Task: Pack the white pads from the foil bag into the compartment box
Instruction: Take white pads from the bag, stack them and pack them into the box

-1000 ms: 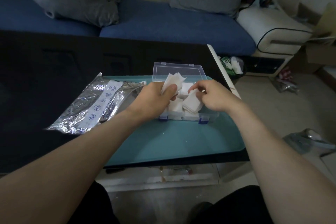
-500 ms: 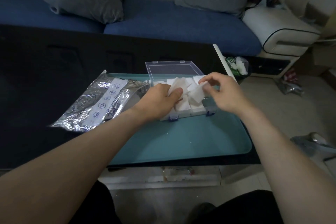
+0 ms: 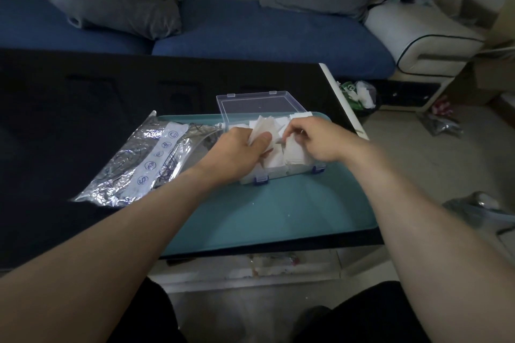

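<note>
Well along, by the look of it. Left of the fingers (image 3: 264, 138), on desk (image 3: 111, 97) and teal tray (image 3: 278, 211): foil bag (image 3: 145, 164), apparently flat. Beneath them: open compartment box (image 3: 278, 172), mostly filled. Left hand (image 3: 237, 152) grasping white pads (image 3: 263, 127); right hand (image 3: 315, 138) pinching one down.

- We see a dim, bluish room, brightest at the right.
- The foil bag (image 3: 145, 159) throws crinkled glare; the tabletop (image 3: 83, 97) sinks into near-black.
- Wide-angle bending curves our edges, and the frame looks soft throughout.
</note>
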Available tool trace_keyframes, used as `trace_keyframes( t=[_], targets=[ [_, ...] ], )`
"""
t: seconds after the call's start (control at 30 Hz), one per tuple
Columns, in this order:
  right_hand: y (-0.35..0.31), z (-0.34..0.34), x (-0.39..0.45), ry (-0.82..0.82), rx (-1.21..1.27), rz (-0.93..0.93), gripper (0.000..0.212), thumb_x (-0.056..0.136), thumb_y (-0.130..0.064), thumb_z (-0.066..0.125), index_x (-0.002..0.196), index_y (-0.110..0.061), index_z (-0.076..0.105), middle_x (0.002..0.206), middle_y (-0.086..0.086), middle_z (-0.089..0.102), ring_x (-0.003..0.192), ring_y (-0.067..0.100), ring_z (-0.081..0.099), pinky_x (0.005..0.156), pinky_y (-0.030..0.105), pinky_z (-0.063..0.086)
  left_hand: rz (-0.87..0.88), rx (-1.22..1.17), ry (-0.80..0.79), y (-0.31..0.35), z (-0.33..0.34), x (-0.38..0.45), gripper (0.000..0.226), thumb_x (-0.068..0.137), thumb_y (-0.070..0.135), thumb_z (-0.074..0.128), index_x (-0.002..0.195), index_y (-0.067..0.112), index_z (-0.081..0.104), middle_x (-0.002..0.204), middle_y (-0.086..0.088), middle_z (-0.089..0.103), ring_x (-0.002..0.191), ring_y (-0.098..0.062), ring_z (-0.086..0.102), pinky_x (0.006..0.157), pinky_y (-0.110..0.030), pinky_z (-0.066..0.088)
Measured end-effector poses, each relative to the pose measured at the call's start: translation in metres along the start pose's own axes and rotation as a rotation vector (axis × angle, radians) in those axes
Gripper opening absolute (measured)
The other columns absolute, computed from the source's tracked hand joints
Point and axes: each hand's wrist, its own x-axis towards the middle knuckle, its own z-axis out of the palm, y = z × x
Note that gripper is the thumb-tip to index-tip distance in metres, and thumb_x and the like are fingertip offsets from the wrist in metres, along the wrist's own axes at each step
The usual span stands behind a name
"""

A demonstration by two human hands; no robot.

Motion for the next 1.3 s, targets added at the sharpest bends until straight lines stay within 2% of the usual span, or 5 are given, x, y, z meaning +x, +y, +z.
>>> trace_keyframes(
  t=[0.2, 0.37, 1.0, 1.13, 1.3],
  targets=[
    [-0.005, 0.013, -0.002, 0.241, 0.005, -0.003, 0.031, 0.088, -0.014, 0.073, 0.118, -0.021, 0.066, 0.12, 0.001, 0.056, 0.098, 0.014, 0.057, 0.095, 0.033, 0.05, -0.005, -0.001, 0.002, -0.001, -0.002, -0.001, 0.045, 0.1, 0.047, 0.048, 0.092, 0.008, 0.07, 0.091, -0.009, 0.075, 0.082, -0.028, 0.069, 0.083, -0.047, 0.055],
    [-0.006, 0.009, -0.014, 0.332, 0.027, 0.254, 0.03, 0.086, -0.036, 0.074, 0.093, -0.007, 0.07, 0.09, 0.003, 0.071, 0.086, 0.021, 0.065, 0.077, 0.03, 0.05, -0.017, -0.008, 0.0, -0.002, -0.003, -0.001, 0.044, 0.1, 0.047, 0.048, 0.094, 0.009, 0.068, 0.093, -0.009, 0.074, 0.083, -0.026, 0.069, 0.084, -0.044, 0.055],
    [-0.012, 0.024, -0.013, 0.278, 0.099, 0.238, 0.013, 0.084, -0.022, 0.079, 0.077, -0.015, 0.07, 0.077, -0.001, 0.068, 0.081, 0.017, 0.067, 0.077, 0.03, 0.055, -0.034, -0.064, 0.04, -0.001, -0.003, -0.001, 0.048, 0.101, 0.046, 0.045, 0.084, 0.011, 0.073, 0.089, -0.008, 0.074, 0.077, -0.023, 0.065, 0.084, -0.041, 0.055],
    [-0.012, 0.016, -0.018, 0.444, 0.059, 0.163, 0.008, 0.09, -0.021, 0.072, 0.092, -0.014, 0.075, 0.085, -0.003, 0.071, 0.078, 0.012, 0.064, 0.067, 0.018, 0.046, 0.015, -0.19, 0.156, 0.002, -0.005, -0.003, 0.043, 0.102, 0.038, 0.047, 0.079, 0.013, 0.072, 0.07, 0.006, 0.072, 0.062, -0.006, 0.063, 0.067, -0.022, 0.053],
    [-0.031, 0.003, -0.033, 0.348, 0.817, -0.024, 0.022, 0.099, -0.035, 0.06, 0.111, -0.017, 0.067, 0.096, 0.001, 0.071, 0.08, 0.014, 0.071, 0.067, 0.029, 0.057, 0.12, -0.426, 0.084, 0.01, -0.009, -0.012, 0.033, 0.102, 0.029, 0.052, 0.086, 0.006, 0.07, 0.065, 0.004, 0.069, 0.052, -0.012, 0.058, 0.051, -0.022, 0.047]
  ],
)
